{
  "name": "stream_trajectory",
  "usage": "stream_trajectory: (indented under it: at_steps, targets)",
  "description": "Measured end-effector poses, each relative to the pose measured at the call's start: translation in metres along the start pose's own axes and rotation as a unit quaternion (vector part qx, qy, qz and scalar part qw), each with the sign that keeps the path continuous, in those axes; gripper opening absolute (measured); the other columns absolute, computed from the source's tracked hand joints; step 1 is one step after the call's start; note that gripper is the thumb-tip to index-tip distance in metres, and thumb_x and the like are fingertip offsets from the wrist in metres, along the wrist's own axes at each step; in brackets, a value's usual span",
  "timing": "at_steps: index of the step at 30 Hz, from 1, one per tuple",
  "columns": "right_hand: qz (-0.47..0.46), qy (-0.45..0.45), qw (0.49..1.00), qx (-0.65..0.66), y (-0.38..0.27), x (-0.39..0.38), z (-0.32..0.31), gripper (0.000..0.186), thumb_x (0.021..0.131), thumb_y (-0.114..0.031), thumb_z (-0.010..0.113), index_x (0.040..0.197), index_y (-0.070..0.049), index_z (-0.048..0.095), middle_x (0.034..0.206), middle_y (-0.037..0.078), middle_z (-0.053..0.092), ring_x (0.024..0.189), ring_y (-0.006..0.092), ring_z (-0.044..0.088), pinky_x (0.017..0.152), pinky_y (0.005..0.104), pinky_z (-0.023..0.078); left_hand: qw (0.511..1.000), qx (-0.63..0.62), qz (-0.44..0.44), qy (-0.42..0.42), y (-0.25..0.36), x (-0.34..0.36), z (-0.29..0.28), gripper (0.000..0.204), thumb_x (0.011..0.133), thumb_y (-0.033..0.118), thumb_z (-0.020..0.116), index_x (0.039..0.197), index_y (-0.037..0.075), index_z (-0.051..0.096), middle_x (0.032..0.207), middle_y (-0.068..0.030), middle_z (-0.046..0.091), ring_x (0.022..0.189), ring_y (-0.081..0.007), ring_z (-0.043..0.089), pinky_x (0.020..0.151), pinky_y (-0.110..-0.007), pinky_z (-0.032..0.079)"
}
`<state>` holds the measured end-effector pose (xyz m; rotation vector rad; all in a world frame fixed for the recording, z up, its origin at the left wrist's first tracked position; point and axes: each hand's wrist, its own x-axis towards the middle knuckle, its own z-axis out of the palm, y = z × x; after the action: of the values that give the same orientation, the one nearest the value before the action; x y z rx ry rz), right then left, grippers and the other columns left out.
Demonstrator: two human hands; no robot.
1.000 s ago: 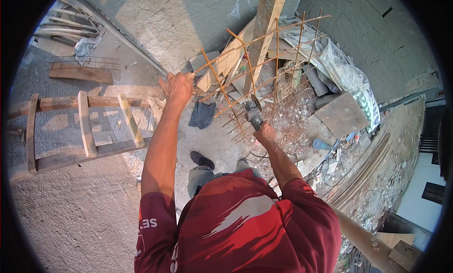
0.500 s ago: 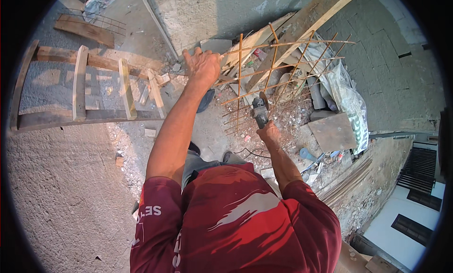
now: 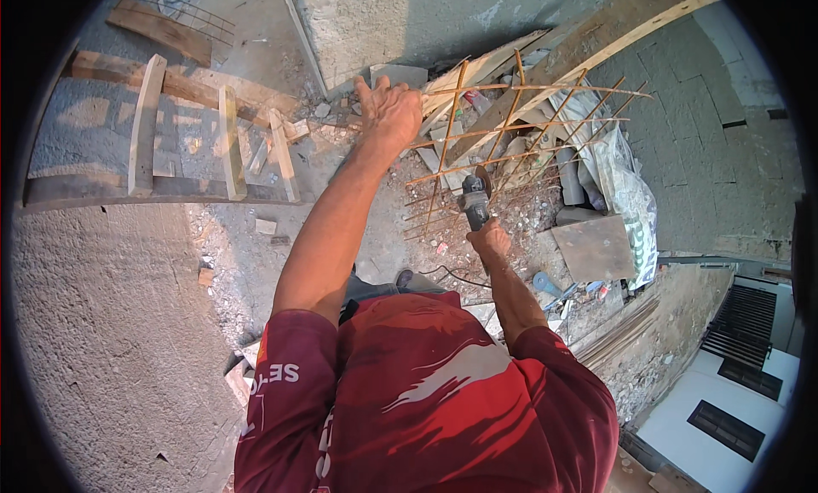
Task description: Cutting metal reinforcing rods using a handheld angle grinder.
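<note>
My left hand (image 3: 390, 116) is closed at the left end of a rusty steel bar mesh (image 3: 513, 126), which stretches away to the right above the rubble. The exact grip is partly hidden behind the fingers. My right hand (image 3: 489, 239) is wrapped around the body of a dark angle grinder (image 3: 474, 201). Its round disc sits at the far end, close to the lower bars of the mesh; whether it touches them I cannot tell. A dark cord (image 3: 464, 277) runs near my right wrist.
A wooden ladder-like frame (image 3: 230, 144) lies at the left. A long timber beam (image 3: 588, 46) slants across the upper right. Crumpled plastic sheeting (image 3: 626, 186), a flat square board (image 3: 594, 250) and broken rubble lie on the right. A rough wall (image 3: 111, 322) stands at the left.
The whole view has shifted slightly. My left hand and the mesh appear a little farther right, with the mesh bars leaning more. The grinder stays near the lower bars.
</note>
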<state>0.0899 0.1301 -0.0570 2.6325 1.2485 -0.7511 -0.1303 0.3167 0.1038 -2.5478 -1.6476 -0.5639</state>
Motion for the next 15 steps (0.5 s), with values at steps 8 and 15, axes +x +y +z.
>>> stream_trajectory:
  at_steps: [8,15]
  targets:
    - [0.000,0.007,1.000,0.003,0.0003,-0.0001,0.0029,0.066,0.065,-0.035,0.074,0.115,0.002,0.051,0.104,0.022,0.065,0.099,0.0358,0.064,0.087,0.0409,0.050,1.000,0.002,-0.004,-0.013,0.0007,0.0017,-0.0009,0.026,0.092,0.021,0.050,0.083,0.011,0.073,0.087,-0.0053,0.069,0.095,-0.0251,0.056,0.096,-0.060,0.024]
    - [-0.006,0.018,1.000,-0.007,0.0005,0.0004,0.0061,0.065,0.065,-0.034,0.075,0.115,0.001,0.051,0.103,0.022,0.066,0.099,0.0360,0.064,0.086,0.0418,0.050,1.000,-0.001,0.000,-0.023,0.0044,0.0009,-0.0054,0.026,0.092,0.021,0.051,0.084,0.011,0.073,0.086,-0.0057,0.068,0.095,-0.0252,0.055,0.097,-0.060,0.023]
